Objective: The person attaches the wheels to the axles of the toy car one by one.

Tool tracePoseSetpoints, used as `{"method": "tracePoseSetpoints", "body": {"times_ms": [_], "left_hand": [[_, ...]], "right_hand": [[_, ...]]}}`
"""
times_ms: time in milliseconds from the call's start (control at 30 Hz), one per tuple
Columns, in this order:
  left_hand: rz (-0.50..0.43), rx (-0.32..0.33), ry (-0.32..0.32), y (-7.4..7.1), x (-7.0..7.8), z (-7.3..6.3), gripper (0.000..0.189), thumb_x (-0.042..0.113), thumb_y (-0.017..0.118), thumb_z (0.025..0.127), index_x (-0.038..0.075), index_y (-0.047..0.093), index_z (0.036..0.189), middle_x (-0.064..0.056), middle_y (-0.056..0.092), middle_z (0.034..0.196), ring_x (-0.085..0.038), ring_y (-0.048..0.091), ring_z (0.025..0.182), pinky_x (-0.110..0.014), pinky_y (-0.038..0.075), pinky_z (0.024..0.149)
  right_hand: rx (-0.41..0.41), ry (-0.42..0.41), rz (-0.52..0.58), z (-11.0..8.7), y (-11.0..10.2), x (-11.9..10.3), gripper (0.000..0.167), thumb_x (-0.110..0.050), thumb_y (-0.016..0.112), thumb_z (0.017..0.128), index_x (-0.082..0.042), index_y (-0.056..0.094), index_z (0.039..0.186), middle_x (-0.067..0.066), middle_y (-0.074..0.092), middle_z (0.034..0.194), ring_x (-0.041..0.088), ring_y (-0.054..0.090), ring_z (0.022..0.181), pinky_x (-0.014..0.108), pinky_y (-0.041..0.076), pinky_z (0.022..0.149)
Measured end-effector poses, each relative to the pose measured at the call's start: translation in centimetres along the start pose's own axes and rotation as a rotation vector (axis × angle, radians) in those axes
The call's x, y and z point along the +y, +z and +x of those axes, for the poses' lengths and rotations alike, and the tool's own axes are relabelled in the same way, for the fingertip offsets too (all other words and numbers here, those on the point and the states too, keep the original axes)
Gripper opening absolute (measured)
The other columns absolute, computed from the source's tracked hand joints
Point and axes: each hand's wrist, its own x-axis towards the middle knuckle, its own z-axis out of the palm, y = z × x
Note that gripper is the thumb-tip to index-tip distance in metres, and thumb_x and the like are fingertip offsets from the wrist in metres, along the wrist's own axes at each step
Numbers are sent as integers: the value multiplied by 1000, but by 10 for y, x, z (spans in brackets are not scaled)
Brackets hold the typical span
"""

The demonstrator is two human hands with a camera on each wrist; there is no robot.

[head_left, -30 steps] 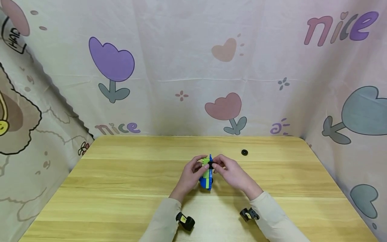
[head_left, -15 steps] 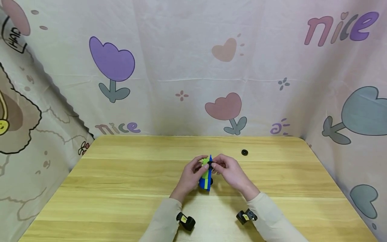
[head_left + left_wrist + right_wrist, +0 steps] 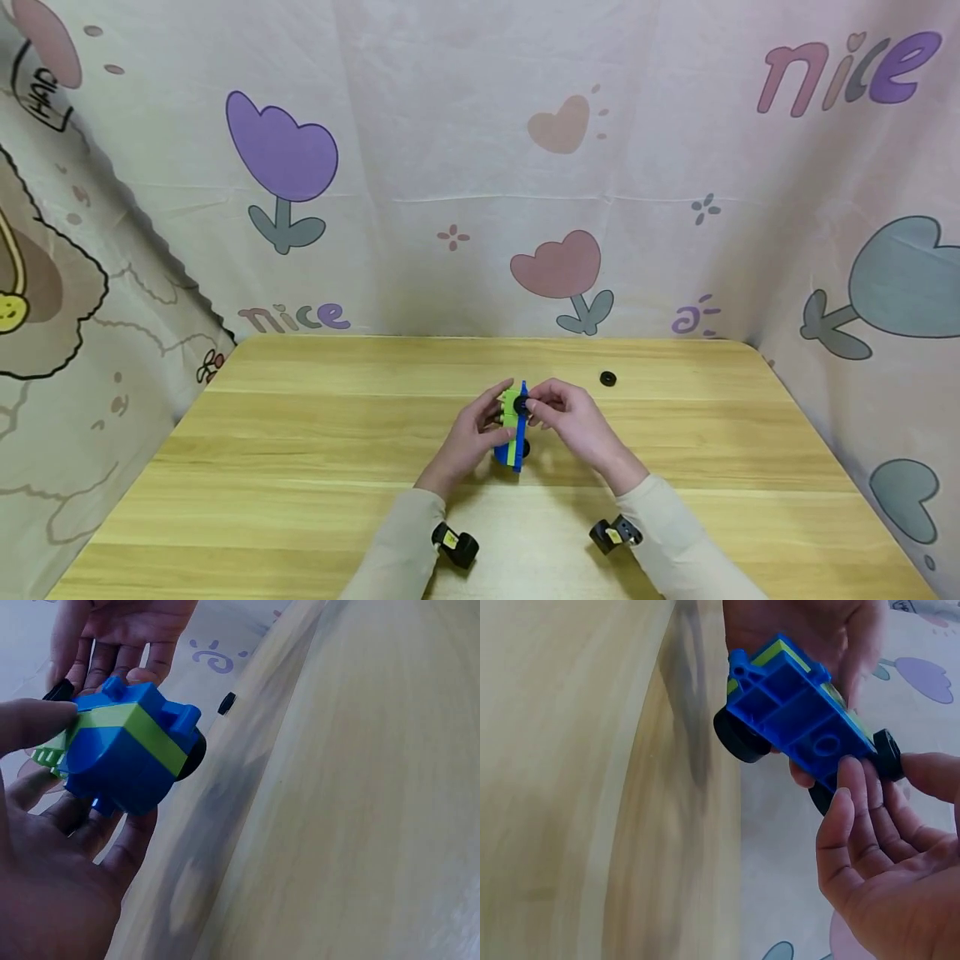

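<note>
A small blue and lime-green toy car [image 3: 518, 442] made of building blocks is tilted up in the air, its blue underside facing the right wrist view. My left hand [image 3: 467, 437] grips the car body [image 3: 120, 761] between thumb and fingers. With thumb and fingertips, my right hand [image 3: 573, 417] pinches a black wheel [image 3: 887, 755] at one corner of the car; whether it sits fully on the axle I cannot tell. Two other black wheels show on the car, one of them this rear wheel [image 3: 739, 736]. Part of the green top is hidden by my left fingers.
A loose black wheel [image 3: 607, 378] lies on the wooden table [image 3: 337, 433] beyond my right hand. Printed cloth [image 3: 420, 125] hangs behind the table and along both sides. A black camera is strapped to each wrist.
My left thumb has slid down the car toward its near end, leaving the black wheel uncovered. The car has shifted slightly. My right hand keeps its pinch on the wheel.
</note>
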Motion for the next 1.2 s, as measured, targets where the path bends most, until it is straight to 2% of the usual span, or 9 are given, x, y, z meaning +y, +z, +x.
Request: {"method": "tracePoseSetpoints", "body": {"times_ms": [100, 267, 433, 533, 733, 1033, 1167, 1200], "left_hand": [[18, -17, -12, -1, 0, -1, 69, 2, 64, 92, 7, 33, 153, -18, 55, 133, -29, 56, 112, -34, 48, 93], [45, -16, -32, -3, -3, -1, 71, 4, 67, 91, 11, 34, 153, -15, 56, 132, -27, 56, 112, -36, 47, 95], [34, -4, -38, -4, -5, 0, 71, 2, 68, 91, 9, 32, 153, -16, 59, 127, -27, 58, 107, -36, 48, 93], [20, -1, -39, -4, -3, 0, 68, -1, 66, 91, 3, 32, 150, -19, 60, 126, -28, 59, 106, -34, 49, 92], [9, -9, -29, -5, 6, -3, 65, -7, 65, 89, -6, 35, 146, -26, 60, 123, -34, 59, 105, -33, 50, 91], [33, 43, -42, -6, -5, 0, 67, 3, 68, 91, 3, 36, 150, -17, 62, 122, -27, 58, 107, -37, 47, 97], [36, 54, -57, -3, 12, -4, 66, 1, 67, 92, 0, 36, 150, -19, 60, 120, -27, 56, 104, -38, 47, 96], [35, 60, -56, -3, 11, -4, 65, 2, 66, 92, 0, 36, 150, -19, 59, 119, -26, 55, 103, -37, 47, 95]], "right_hand": [[-9, -4, -5, 0, -2, 1, 19, -12, 60, 98, 4, 62, 109, 12, 65, 96, 38, 62, 91, 40, 53, 76], [-17, -9, -63, 1, -4, 5, 15, -13, 62, 97, 0, 64, 105, 9, 65, 93, 35, 61, 90, 46, 53, 78], [-24, -11, -142, 1, -9, 6, 15, -18, 67, 94, -7, 66, 104, 4, 66, 98, 23, 61, 93, 40, 52, 80], [-35, -18, -171, -1, -15, 6, 18, -20, 68, 94, -7, 67, 106, 2, 65, 101, 21, 60, 96, 38, 51, 82], [-18, -27, -232, -5, -34, 12, 22, -21, 67, 95, -3, 66, 107, 2, 65, 101, 21, 59, 99, 39, 50, 85], [36, -16, -273, -8, -66, 24, 26, -19, 67, 94, 1, 64, 110, 6, 65, 101, 24, 59, 97, 39, 50, 81], [82, -5, -304, -6, -84, 31, 24, -16, 67, 94, 2, 64, 110, 7, 66, 101, 25, 59, 97, 38, 49, 81], [92, 0, -316, -5, -88, 33, 24, -16, 67, 94, 2, 64, 110, 8, 66, 102, 25, 58, 97, 38, 48, 81]]}}
